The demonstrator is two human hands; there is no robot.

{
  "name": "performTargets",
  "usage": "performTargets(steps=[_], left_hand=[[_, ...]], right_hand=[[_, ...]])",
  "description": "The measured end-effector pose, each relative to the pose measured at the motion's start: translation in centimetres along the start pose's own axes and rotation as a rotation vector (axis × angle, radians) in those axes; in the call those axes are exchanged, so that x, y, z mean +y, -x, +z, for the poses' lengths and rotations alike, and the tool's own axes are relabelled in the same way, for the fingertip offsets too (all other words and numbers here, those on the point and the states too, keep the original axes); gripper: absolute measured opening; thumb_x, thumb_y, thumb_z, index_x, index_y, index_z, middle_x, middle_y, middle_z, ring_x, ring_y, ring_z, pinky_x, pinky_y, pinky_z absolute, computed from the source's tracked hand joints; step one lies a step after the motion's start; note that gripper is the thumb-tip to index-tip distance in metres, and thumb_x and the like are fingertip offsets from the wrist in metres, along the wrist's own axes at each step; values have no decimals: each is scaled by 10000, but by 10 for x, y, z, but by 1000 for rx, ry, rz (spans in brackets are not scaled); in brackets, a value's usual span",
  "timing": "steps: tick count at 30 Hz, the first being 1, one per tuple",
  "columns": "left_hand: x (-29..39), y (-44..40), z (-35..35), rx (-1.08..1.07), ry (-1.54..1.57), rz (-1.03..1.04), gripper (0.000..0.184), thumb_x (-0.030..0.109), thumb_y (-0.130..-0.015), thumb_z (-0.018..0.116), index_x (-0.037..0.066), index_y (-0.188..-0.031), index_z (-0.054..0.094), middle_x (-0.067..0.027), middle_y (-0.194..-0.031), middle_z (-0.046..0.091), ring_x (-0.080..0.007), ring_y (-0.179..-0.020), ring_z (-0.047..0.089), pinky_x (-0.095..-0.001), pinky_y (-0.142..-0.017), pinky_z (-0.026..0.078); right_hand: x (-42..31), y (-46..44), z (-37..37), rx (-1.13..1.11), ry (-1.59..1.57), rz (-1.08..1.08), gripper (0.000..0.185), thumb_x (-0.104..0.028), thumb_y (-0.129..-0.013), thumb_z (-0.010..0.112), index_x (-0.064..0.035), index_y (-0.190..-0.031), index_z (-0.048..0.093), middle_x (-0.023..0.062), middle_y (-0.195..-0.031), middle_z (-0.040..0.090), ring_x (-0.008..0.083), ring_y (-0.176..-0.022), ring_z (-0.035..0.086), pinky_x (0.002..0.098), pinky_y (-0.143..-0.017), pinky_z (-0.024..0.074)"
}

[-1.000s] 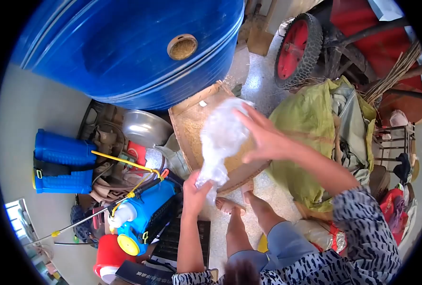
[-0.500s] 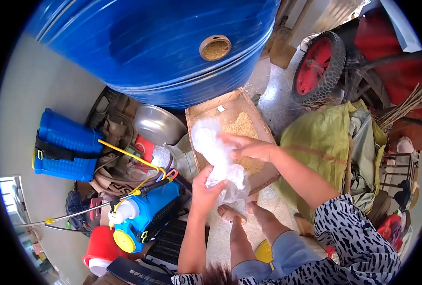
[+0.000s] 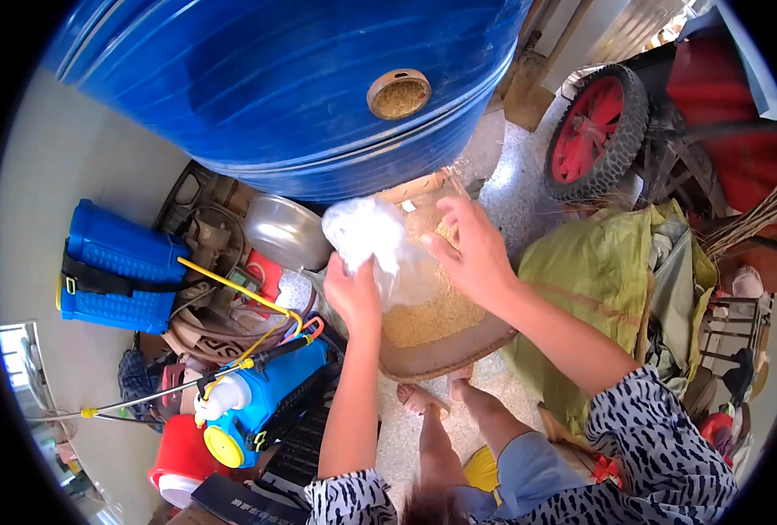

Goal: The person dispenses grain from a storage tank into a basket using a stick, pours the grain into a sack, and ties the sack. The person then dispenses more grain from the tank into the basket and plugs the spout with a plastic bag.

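Note:
My left hand (image 3: 353, 289) is closed on a crumpled, clear-white plastic bag (image 3: 373, 241), which hangs loosely over the grain. To the right of the bag my right hand (image 3: 472, 252) is raised with its fingers spread; nothing shows in it. Beneath both hands lies a shallow woven tray (image 3: 458, 348) on the floor, holding a layer of yellow grain (image 3: 428, 322). The bag and my hands hide part of the tray's middle. A small white scrap (image 3: 408, 206) lies near the tray's far end.
A large blue tank (image 3: 292, 96) with a round, grain-filled opening (image 3: 398, 94) stands beyond the tray. A metal basin (image 3: 288, 232) and blue sprayers (image 3: 126, 271) are at left. At right are a yellow-green sack (image 3: 572, 289) and a red-hubbed wheel (image 3: 595, 131).
My right hand has come off the bag and moved up and right, its fingers opening. The bag, still in my left hand, has shifted left and spread out, uncovering more of the tray's near end.

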State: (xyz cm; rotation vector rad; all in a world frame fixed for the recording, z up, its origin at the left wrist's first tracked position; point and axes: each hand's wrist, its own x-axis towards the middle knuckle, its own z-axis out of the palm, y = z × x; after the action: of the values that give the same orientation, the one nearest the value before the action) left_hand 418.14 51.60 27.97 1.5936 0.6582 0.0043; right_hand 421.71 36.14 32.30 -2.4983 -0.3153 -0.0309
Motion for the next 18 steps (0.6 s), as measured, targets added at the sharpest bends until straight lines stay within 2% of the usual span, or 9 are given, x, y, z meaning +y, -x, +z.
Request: performTargets(steps=[2, 3, 5, 8, 9, 10, 13, 15, 18], left_hand=[[6, -12, 12, 148, -377, 400, 228, 71, -727, 574, -38, -927, 579, -76, -977, 561, -134, -875, 506, -285, -740, 410], [7, -13, 23, -17, -222, 354, 262, 110, -749, 574, -13, -979, 569, -87, -988, 567, -168, -884, 525, -298, -759, 411], [43, 2, 43, -276, 552, -109, 284, 148, -792, 550, 8, -1039, 546, -81, -999, 571, -172, -887, 529, -299, -788, 403], [60, -21, 47, -484, 1017, -369, 310, 164, -829, 512, 20, -1104, 504, -55, -1010, 566, -146, -887, 523, -289, -803, 395], [61, -30, 55, -487, 1015, -376, 310, 164, -829, 512, 20, -1104, 504, -55, -1010, 566, -146, -887, 523, -289, -803, 395], [60, -39, 64, -479, 913, -291, 314, 173, -836, 503, 19, -1110, 496, -51, -1012, 561, -128, -888, 514, -290, -796, 396], [68, -52, 74, -333, 482, -132, 322, 137, -837, 490, 17, -1135, 454, -63, -1028, 548, -123, -879, 512, -290, -777, 398], [71, -49, 86, 294, 116, 304, 340, 66, -776, 525, -23, -1100, 471, -129, -984, 548, -174, -835, 514, -296, -772, 407], [71, -52, 78, 11, 145, 335, 350, 8, -772, 491, -23, -1120, 483, -125, -966, 547, -146, -812, 498, -285, -745, 415]], right_hand=[[-22, 1, -27, -374, -403, 301, 575, -190, -738, 648, -26, -1216, 373, 163, -1159, 465, 206, -1028, 480, 295, -852, 398], [-16, -1, -20, -373, -401, 306, 575, -190, -738, 648, -26, -1216, 373, 163, -1159, 465, 206, -1028, 480, 295, -852, 398], [-1, -13, -2, -102, -496, 188, 584, -187, -744, 644, -31, -1229, 358, 157, -1149, 463, 218, -1023, 477, 304, -832, 396], [-3, -40, -10, -38, -554, 140, 447, -169, -728, 622, -7, -1111, 457, 140, -960, 572, 208, -833, 572, 327, -708, 448], [-5, -49, -14, -64, -491, 173, 396, -162, -718, 610, 4, -1057, 492, 141, -891, 599, 209, -778, 592, 337, -679, 459], [0, -58, -7, 67, -448, 151, 243, -110, -691, 566, 24, -892, 542, 236, -846, 590, 365, -801, 577, 396, -702, 450], [7, -84, 3, 177, -323, 208, 224, -91, -692, 554, 37, -876, 549, 251, -834, 586, 381, -810, 572, 418, -699, 445], [16, -109, 15, 254, -345, 233, 222, -84, -692, 554, 45, -872, 555, 252, -821, 588, 386, -810, 571, 422, -700, 447], [18, -140, 23, 337, -374, 292, 219, -69, -692, 556, 61, -867, 565, 256, -809, 591, 393, -810, 571, 425, -706, 450]])
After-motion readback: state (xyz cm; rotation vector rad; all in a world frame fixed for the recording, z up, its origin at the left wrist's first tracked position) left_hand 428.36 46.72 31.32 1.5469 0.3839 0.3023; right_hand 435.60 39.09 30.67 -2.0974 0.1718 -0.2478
